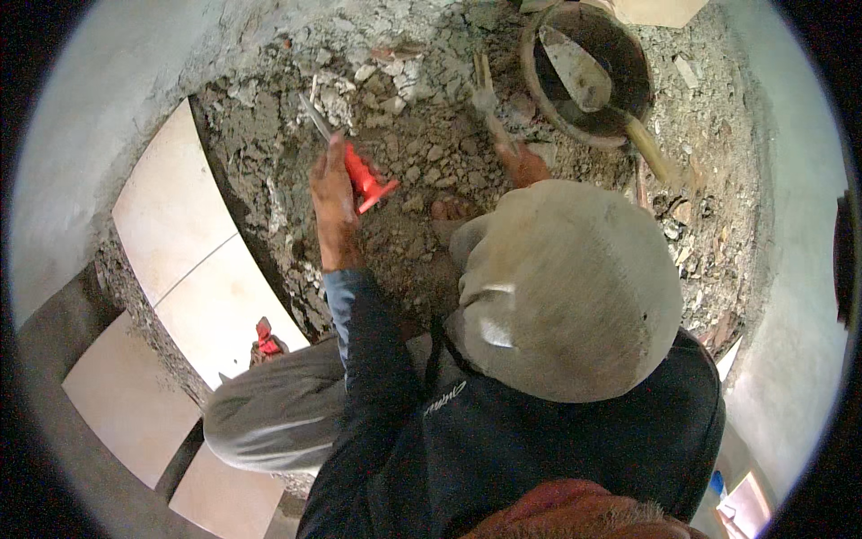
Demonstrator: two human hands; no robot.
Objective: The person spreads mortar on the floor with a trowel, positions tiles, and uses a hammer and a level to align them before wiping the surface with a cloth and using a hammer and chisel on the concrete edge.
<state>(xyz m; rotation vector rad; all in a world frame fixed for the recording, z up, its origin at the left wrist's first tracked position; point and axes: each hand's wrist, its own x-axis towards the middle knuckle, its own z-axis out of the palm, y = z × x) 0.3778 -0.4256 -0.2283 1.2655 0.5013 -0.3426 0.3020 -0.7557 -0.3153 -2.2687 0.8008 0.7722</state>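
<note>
My left hand (335,202) is closed around a chisel (366,176) with a red grip and guard. Its grey metal point angles up and left over the loose rubble. Ahead and to the right, my right hand (523,167) grips what looks like a hammer (489,112), blurred, with its working end above the broken ground. Between the hands spreads a bed of crumbled mortar and stones (422,153). My raised knee in grey trousers (566,287) hides most of the right forearm. Bare toes (453,209) show below it in the dirt.
A round bucket (532,85) at the far right holds a trowel (579,74), its wooden handle over the rim. Pale tiles (175,198) line the left side, with a red-handled tool (264,343) lying on them. Walls (795,225) rise on both sides.
</note>
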